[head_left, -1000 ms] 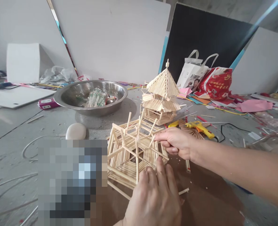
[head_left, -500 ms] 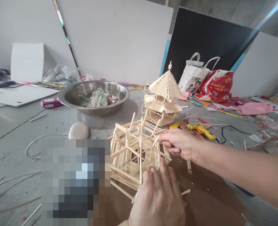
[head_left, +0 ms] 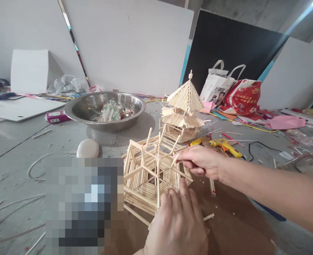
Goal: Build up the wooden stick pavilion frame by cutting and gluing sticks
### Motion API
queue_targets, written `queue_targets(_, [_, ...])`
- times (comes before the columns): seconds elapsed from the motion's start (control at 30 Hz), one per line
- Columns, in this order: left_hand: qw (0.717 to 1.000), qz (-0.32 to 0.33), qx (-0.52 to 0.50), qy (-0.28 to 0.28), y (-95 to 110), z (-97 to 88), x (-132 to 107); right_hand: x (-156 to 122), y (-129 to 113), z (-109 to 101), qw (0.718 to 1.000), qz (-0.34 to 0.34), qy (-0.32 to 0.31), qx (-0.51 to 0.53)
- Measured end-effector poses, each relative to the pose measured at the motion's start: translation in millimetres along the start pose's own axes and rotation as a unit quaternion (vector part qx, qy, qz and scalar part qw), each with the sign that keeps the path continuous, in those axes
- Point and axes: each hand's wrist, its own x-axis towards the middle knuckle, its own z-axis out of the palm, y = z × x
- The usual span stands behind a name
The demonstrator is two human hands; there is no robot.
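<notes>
A six-sided frame of pale wooden sticks [head_left: 158, 191] stands before me, its crossbars meeting at the middle. My right hand [head_left: 202, 162] pinches a short wooden stick [head_left: 175, 161] at the frame's right side, against one of the bars; whether the stick's far end is attached I cannot tell. Over the near right edge of the frame lies my left hand [head_left: 179, 221], fingers stretched out flat and the thumb hidden. Just behind stands a stick pavilion [head_left: 189, 102] with a tiered, pointed roof.
A yellow glue gun [head_left: 225, 146] lies beyond my right hand. Back left is a steel basin [head_left: 105, 124] holding wrapped sticks. Bags [head_left: 242, 97] and paper scraps lie back right. A white rounded object [head_left: 87, 148] and cables are on the left; a blurred block covers the lower left.
The view has shifted very slightly. Both hands stay in place on the frame, and the right hand still pinches the short stick.
</notes>
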Motion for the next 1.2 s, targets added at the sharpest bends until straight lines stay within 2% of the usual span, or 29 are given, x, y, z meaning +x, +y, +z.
queue_targets(0.2, [1.000, 0.006, -0.004, -0.005, -0.6, 0.9, -0.6, 2.7, -0.5, -2.1, 1.000, -0.008, 0.005, -0.023])
queue_targets(0.57, [1.000, 0.017, 0.007, -0.011, -0.7, 0.7, -0.6, 3.9, -2.0, -0.1, 0.999, 0.019, 0.016, -0.024])
queue_targets(1.2, [1.000, 0.014, 0.017, 0.008, 0.9, 1.8, -0.6, 2.2, -2.5, 2.7, 0.999, 0.006, 0.027, -0.029])
